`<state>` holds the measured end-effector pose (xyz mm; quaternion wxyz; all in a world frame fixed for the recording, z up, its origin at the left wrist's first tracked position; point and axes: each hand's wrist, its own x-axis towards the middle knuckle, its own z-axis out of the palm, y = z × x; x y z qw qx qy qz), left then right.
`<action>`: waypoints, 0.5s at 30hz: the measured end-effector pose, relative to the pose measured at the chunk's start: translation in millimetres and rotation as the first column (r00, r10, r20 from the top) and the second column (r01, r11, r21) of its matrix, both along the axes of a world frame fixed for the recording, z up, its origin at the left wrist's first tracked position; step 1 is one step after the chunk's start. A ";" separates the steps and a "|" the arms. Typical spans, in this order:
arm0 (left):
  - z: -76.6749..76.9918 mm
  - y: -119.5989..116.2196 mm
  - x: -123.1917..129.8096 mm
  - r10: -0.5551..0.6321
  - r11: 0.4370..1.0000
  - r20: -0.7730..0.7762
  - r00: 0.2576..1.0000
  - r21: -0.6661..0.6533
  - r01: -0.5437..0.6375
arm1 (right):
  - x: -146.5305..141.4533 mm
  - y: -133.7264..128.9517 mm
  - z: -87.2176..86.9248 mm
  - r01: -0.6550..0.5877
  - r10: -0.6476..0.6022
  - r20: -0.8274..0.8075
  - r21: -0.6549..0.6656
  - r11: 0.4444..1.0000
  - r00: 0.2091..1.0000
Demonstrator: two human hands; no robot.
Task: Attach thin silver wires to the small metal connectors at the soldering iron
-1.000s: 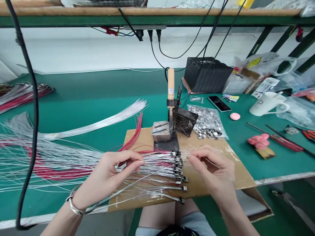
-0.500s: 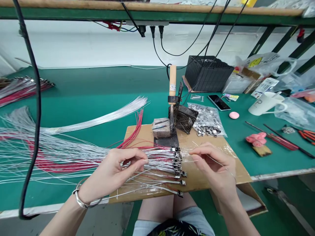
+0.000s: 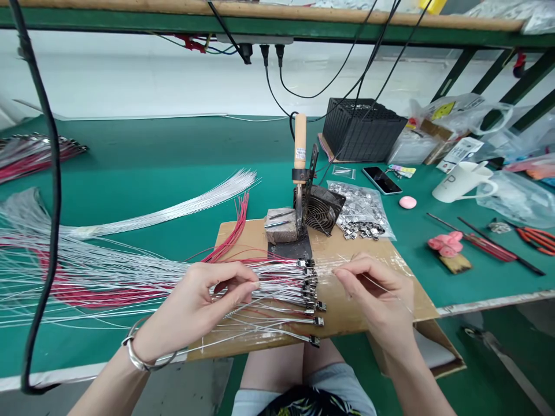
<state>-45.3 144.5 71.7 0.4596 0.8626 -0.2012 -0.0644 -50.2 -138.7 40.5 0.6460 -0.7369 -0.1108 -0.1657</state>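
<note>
My left hand (image 3: 221, 297) is closed in a pinch on a thin white wire, above white and red wires (image 3: 143, 283) that run in from the left. The wires end in small metal connectors (image 3: 310, 289) on the brown cardboard (image 3: 342, 312). Right of the connectors, my right hand (image 3: 379, 294) pinches a thin pale strand that trails back over its palm. Behind the hands, a soldering iron with a wooden handle (image 3: 300, 141) stands upright beside a grey block (image 3: 281, 225).
A small black fan (image 3: 323, 211) and a bag of metal connectors (image 3: 364, 208) lie behind the cardboard. Farther right are a phone (image 3: 381, 180), a white mug (image 3: 463, 182) and tools (image 3: 498, 245). A black cable (image 3: 54, 190) hangs at left.
The whole view has shifted slightly, so things appear a little farther left. Both hands keep their pinches, and the strand between the right fingertips and the connectors shows less clearly.
</note>
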 end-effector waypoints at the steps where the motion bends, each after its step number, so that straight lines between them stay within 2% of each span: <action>1: 0.0 -1.1 -0.1 -0.002 1.000 0.003 1.000 -0.001 0.002 | -0.2 2.7 0.1 0.009 -0.009 -0.009 0.012 1.000 1.000; 4: -0.2 -6.5 0.0 -0.011 1.000 0.014 1.000 -0.002 0.011 | -1.8 16.4 0.5 0.004 -0.002 -0.058 0.035 0.999 0.998; 9: -1.8 -16.7 1.6 -0.014 1.000 0.014 1.000 -0.015 0.014 | -3.3 39.0 -2.2 -0.086 0.089 -0.118 0.030 0.996 0.989; 15: -2.4 -18.9 3.3 0.026 0.998 0.013 1.000 -0.051 -0.026 | -2.4 34.7 -2.6 -0.187 0.191 -0.132 0.044 0.981 0.973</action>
